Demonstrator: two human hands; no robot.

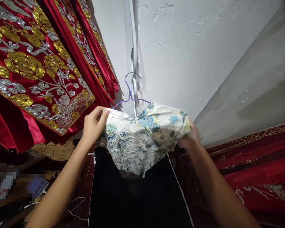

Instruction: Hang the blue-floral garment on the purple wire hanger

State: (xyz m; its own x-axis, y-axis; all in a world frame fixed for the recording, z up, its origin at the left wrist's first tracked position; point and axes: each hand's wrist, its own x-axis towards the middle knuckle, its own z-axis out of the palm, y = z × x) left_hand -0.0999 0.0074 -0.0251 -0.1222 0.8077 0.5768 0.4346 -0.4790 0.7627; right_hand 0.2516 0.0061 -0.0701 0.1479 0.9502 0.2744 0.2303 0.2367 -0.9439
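Note:
A white blouse (142, 133) with blue, green and yellow flowers hangs on a purple hanger (129, 91), whose hook is up at a white metal stand against the wall. My left hand (95, 122) is closed on the blouse's left shoulder, thumb and fingers pinching the cloth by the collar. At the other side my right hand (192, 134), blurred and partly behind the sleeve, is at the sleeve's end; its fingers are mostly hidden. Below the blouse spreads a black cloth (135, 196) with pale edges.
Red satin cloth with gold and silver sequin flowers (26, 66) hangs at the upper left. A white wall (175, 57) stands behind, with a sheer grey cloth (256, 88) at the right. More red embroidered fabric (256, 171) is lower right. A white cable (77, 212) lies at the lower left.

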